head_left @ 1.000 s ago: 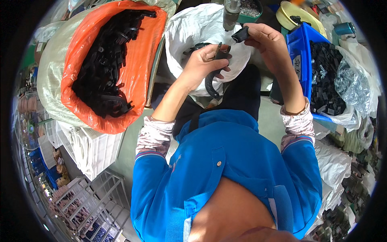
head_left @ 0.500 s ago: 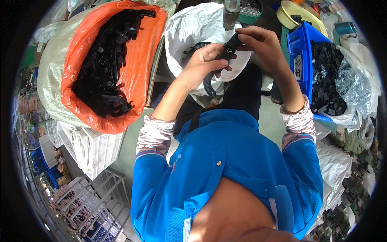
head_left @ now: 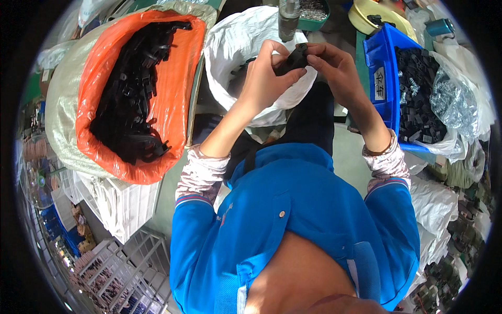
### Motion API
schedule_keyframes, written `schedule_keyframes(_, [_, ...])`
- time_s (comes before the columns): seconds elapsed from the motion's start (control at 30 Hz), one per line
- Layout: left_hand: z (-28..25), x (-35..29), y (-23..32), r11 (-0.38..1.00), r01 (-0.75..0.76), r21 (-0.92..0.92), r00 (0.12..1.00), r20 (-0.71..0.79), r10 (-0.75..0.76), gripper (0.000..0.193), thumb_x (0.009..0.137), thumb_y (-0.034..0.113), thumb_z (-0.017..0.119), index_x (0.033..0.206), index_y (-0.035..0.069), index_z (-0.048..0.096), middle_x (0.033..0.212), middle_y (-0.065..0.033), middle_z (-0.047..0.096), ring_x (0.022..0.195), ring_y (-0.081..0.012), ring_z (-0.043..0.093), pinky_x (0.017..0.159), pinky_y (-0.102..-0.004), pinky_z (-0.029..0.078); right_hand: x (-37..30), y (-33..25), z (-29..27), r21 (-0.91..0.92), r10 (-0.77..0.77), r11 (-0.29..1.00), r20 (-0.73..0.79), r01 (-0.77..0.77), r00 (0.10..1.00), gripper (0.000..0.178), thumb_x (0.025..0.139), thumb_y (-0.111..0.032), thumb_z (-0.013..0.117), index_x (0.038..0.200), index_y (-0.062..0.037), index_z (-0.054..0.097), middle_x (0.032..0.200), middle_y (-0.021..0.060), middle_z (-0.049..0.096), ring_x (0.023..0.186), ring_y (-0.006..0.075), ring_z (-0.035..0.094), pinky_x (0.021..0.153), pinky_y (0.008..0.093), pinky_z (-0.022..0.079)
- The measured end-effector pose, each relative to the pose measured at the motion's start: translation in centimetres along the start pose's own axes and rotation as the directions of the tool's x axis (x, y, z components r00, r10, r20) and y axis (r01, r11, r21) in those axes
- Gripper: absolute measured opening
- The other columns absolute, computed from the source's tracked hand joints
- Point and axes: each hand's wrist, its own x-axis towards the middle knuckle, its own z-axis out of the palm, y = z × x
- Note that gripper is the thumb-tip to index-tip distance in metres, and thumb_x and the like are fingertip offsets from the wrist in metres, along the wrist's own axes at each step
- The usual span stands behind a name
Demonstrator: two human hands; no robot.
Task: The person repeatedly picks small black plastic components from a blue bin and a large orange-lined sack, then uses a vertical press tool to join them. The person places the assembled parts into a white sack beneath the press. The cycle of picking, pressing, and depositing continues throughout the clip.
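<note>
A black plastic part [head_left: 294,60] is held up in front of me, over the white woven sack. My left hand [head_left: 265,78] is closed round its body, thumb along the near side, and hides much of it. At the part's far right end, the thumb and fingers of my right hand [head_left: 337,68] are pinched against it; whether they also hold a small piece cannot be seen. The end facing up shows a small round hole. Just beyond my hands stands a grey metal cylinder [head_left: 288,23], pointing down.
An orange-lined sack [head_left: 175,99] full of black plastic parts stands at my left. Below my hands, the white sack [head_left: 222,47] holds dark pieces. To the right, a blue bin [head_left: 374,49] contains small black blocks and a bag of springs [head_left: 454,102]. A yellow basin [head_left: 358,18] sits behind it.
The black part has turned from lying lengthwise toward me to having its end raised, and its curved tail is now hidden. My left hand has wrapped further round it. The view has shifted slightly.
</note>
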Motion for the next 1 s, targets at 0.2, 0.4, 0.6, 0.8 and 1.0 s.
schedule_keyframes(0.2, [1.5,0.3,0.9,0.96,-0.188,0.205,0.982,0.021,0.188,0.027,0.073,0.016,0.079,0.086,0.002,0.06,0.067,-0.0093,0.062,0.06,-0.0077,0.053,0.058,-0.0243,0.047,-2.9,-1.8,-1.7,0.072,-0.027,0.997,-0.048,0.03,0.998,0.022,0.087,-0.003,0.06,0.108,0.0002,0.06,0.112,0.007,0.061,0.1,0.012,0.057,0.088,0.0266,0.045])
schedule_keyframes(0.4, [2.3,0.5,-0.7,0.938,-0.291,0.189,0.956,0.012,0.294,0.025,0.073,0.013,0.078,0.075,0.002,0.055,0.06,-0.0064,0.053,0.053,-0.009,0.044,0.049,-0.0259,0.04,2.4,-7.9,-11.0,-0.55,0.034,0.835,0.101,0.028,0.994,0.02,0.091,-0.013,0.056,0.105,-0.0012,0.064,0.088,0.005,0.066,0.077,0.0102,0.062,0.07,0.0247,0.051])
schedule_keyframes(0.6, [2.3,-0.6,-3.1,0.998,-0.022,0.059,0.995,-0.097,0.028,0.023,0.075,0.004,0.074,0.076,0.002,0.05,0.065,0.0006,0.047,0.059,-0.005,0.04,0.052,-0.0217,0.033,15.0,-0.7,-35.3,-0.892,0.208,0.431,-0.049,-0.136,0.977,0.016,0.076,-0.003,0.061,0.091,-0.0043,0.067,0.071,0.005,0.065,0.057,0.0134,0.059,0.051,0.0274,0.049])
schedule_keyframes(0.8, [0.2,-2.7,-2.6,0.997,0.002,0.071,0.996,-0.089,0.005,0.026,0.084,0.004,0.068,0.073,0.005,0.044,0.089,-0.0068,0.057,0.064,-0.007,0.054,0.056,-0.0214,0.043,17.5,4.1,-33.2,-0.942,0.408,0.295,-0.027,-0.16,0.913,0.032,0.063,0.003,0.061,0.093,-0.0065,0.068,0.069,0.0059,0.064,0.054,0.0175,0.057,0.047,0.0317,0.046])
schedule_keyframes(1.0, [-0.6,-1.4,-1.4,0.956,0.146,-0.253,0.976,-0.119,-0.181,0.02,0.086,0.004,0.064,0.081,0.004,0.045,0.108,-0.0147,0.057,0.063,-0.0102,0.058,0.054,-0.0224,0.046,18.0,4.7,-36.9,-0.913,0.307,0.407,0.107,-0.029,0.946,0.022,0.066,0.002,0.055,0.081,-0.0064,0.068,0.066,0.0055,0.064,0.049,0.0166,0.055,0.042,0.0298,0.042])
